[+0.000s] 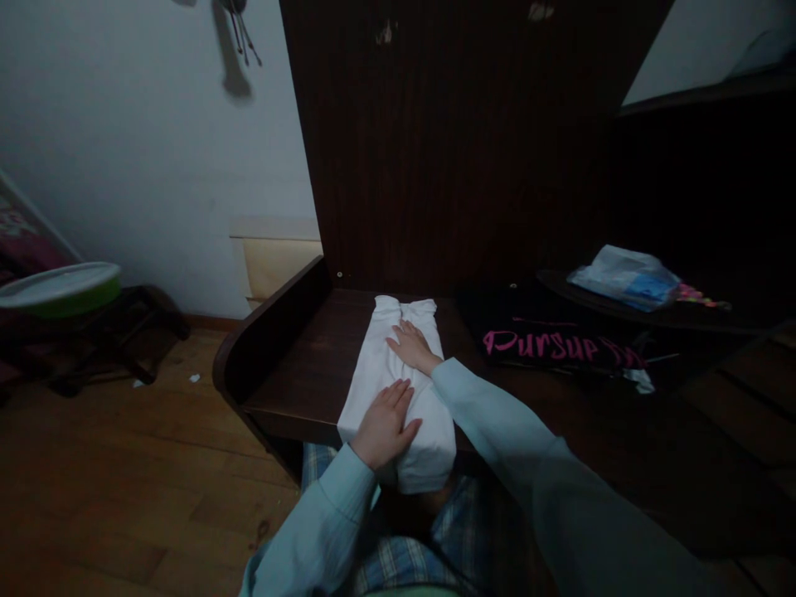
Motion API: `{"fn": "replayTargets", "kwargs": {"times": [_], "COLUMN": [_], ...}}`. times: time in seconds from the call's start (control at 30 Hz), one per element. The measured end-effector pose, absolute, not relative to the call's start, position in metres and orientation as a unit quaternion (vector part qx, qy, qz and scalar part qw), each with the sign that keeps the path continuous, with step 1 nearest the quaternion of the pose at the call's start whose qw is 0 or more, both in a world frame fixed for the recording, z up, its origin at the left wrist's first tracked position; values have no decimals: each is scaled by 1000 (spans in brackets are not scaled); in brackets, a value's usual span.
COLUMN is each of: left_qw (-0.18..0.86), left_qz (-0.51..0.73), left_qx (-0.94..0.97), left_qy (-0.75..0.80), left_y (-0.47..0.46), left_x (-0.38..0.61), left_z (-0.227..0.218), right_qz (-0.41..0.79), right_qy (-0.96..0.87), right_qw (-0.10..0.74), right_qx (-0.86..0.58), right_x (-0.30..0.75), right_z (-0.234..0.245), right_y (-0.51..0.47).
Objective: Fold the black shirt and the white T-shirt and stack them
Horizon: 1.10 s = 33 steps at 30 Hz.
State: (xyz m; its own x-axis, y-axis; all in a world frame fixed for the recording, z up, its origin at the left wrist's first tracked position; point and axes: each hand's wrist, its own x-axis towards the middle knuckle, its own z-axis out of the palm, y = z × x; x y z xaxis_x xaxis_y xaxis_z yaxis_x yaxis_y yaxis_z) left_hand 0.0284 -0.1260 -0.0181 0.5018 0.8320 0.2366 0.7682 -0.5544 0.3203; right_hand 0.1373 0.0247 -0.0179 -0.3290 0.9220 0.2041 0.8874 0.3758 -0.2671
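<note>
A white garment [385,373] lies folded into a long narrow strip on a dark wooden desk [298,381], its near end hanging over the front edge. My left hand [384,423] rests flat on the near part of the cloth, fingers stretched out. My right hand [411,347] presses flat on the cloth farther up, fingers spread toward the far end. Both arms wear light blue sleeves.
A black garment with pink lettering [553,344] lies on the desk to the right. A plastic bag [625,278] sits on a round dark shelf behind it. A green-and-white basin [59,290] stands on a low stand at left, over the wooden floor [124,481].
</note>
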Motion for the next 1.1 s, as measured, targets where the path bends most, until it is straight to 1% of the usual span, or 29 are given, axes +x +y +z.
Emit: {"fn": "replayTargets", "kwargs": {"times": [0.1, 0.2, 0.27, 0.33, 0.4, 0.5, 0.63, 0.77, 0.87, 1.1], "left_qw": [124, 188, 211, 189, 135, 86, 25, -7, -11, -9], "left_qz": [167, 138, 136, 154, 192, 227, 171, 119, 112, 121], "left_qx": [877, 888, 873, 844, 818, 818, 822, 810, 805, 821], "left_qy": [433, 397, 418, 478, 525, 522, 543, 574, 583, 559], "left_y": [-122, -105, -84, -58, -33, -6, 4, 0, -1, -4], "left_x": [20, 13, 11, 14, 19, 24, 21, 16, 17, 17], "left_z": [-8, 11, 25, 32, 31, 13, -13, -16, -13, -12], "right_qz": [44, 44, 51, 60, 75, 92, 98, 95, 90, 65], "right_qy": [-817, -821, -821, -822, -819, -807, -775, -719, -716, -776], "right_qw": [170, 179, 192, 203, 222, 253, 292, 332, 324, 266], "right_qx": [-550, -540, -535, -528, -525, -526, -551, -604, -611, -569], "right_x": [136, 137, 138, 138, 139, 140, 146, 157, 161, 152], "right_z": [-17, -17, -19, -22, -24, -25, -25, -25, -25, -21], "right_y": [26, 27, 27, 28, 30, 34, 43, 48, 46, 27]}}
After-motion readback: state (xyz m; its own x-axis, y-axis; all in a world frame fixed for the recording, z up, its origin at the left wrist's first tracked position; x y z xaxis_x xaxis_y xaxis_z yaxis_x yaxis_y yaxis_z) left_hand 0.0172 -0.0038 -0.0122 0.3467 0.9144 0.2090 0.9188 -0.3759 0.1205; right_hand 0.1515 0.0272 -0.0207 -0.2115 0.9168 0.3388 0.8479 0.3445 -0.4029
